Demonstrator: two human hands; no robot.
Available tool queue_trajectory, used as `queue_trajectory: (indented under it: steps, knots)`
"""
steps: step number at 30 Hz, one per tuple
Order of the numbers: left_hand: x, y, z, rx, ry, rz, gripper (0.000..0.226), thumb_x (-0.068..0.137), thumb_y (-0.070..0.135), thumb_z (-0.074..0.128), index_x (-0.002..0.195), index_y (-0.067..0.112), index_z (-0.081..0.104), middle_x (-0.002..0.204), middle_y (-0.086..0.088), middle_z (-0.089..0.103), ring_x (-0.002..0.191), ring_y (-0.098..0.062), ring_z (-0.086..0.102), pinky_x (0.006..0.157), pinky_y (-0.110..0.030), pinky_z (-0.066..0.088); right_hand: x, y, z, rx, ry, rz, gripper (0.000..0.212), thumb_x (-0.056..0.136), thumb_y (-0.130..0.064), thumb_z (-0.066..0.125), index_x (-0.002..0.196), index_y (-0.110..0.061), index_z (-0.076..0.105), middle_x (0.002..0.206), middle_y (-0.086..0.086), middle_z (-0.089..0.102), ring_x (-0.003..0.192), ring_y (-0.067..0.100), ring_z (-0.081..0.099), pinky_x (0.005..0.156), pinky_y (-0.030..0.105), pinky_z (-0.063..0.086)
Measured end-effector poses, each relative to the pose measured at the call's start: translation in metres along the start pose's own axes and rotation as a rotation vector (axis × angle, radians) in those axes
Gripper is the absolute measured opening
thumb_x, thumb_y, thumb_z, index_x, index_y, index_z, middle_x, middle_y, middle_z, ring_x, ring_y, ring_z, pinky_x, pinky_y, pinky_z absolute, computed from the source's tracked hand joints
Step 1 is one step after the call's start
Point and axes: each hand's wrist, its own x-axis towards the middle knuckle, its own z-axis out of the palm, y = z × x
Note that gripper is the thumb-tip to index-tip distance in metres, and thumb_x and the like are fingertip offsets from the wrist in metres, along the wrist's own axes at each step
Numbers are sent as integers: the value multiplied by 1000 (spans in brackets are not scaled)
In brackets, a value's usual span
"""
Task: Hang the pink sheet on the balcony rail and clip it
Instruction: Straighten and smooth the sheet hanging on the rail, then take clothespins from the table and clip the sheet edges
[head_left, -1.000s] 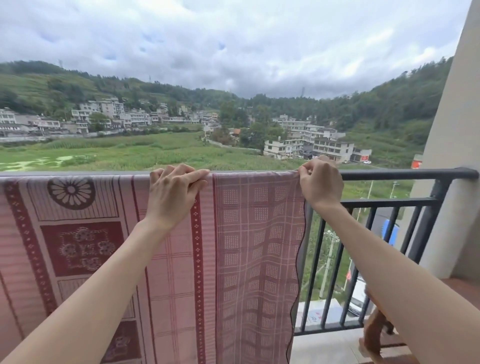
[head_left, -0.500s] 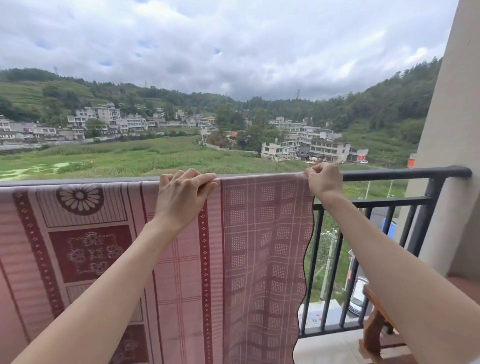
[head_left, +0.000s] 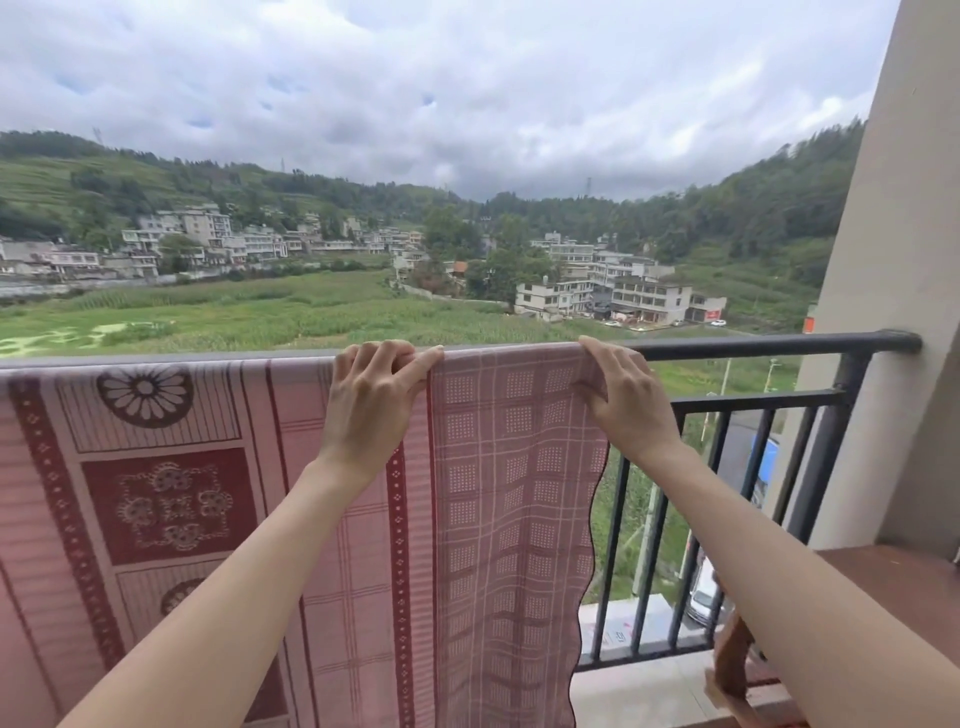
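Note:
The pink sheet (head_left: 498, 493), patterned with dark red borders, flowers and checks, hangs over the black balcony rail (head_left: 769, 344) and covers it from the left edge to about the middle right. My left hand (head_left: 371, 400) grips the sheet's top fold on the rail, fingers curled over it. My right hand (head_left: 621, 400) holds the sheet's upper right corner at the rail, thumb in front and fingers over the top. No clip is visible.
A beige pillar (head_left: 883, 260) closes the rail's right end. Bare black bars (head_left: 654, 545) stand right of the sheet. A brown wooden chair (head_left: 732, 670) and a reddish ledge (head_left: 893, 582) sit at the lower right. Fields and houses lie beyond.
My right hand has slid left and lower on the sheet's corner, its fingers now spread over the rail. My left hand keeps its hold. The view has tilted slightly.

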Motion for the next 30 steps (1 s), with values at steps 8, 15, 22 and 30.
queue_trajectory:
  steps: [8, 15, 22, 30]
  knots:
    - [-13, 2, -5, 81, -123, 47, 47, 87, 19, 58, 133, 16, 46, 133, -14, 51, 126, -33, 45, 113, -52, 19, -21, -14, 2, -190, -37, -65, 66, 93, -42, 48, 148, -16, 20, 155, 9, 22, 145, 25, 15, 116, 42, 3]
    - [-78, 34, -7, -84, -280, 42, 46, 90, 23, 54, 134, 20, 43, 144, -10, 41, 136, -29, 32, 109, -55, 29, -92, -42, 22, -144, -85, -74, 65, 89, -52, 30, 145, -19, 29, 151, 12, 32, 140, 27, 27, 115, 49, 17]
    - [-176, 68, 26, -262, -585, 67, 58, 89, 45, 21, 143, 24, 28, 152, -1, 22, 143, -24, 15, 115, -48, 14, -206, -31, 35, -147, -262, 177, 65, 90, -53, 27, 146, -21, 27, 152, 10, 30, 142, 28, 24, 114, 54, 21]
    - [-267, 152, 63, -467, -852, 160, 63, 85, 47, 15, 142, 24, 32, 153, -4, 25, 143, -25, 13, 113, -43, 5, -352, 15, 4, -299, -407, 530, 64, 88, -52, 33, 144, -19, 32, 151, 9, 33, 139, 29, 30, 110, 55, 23]
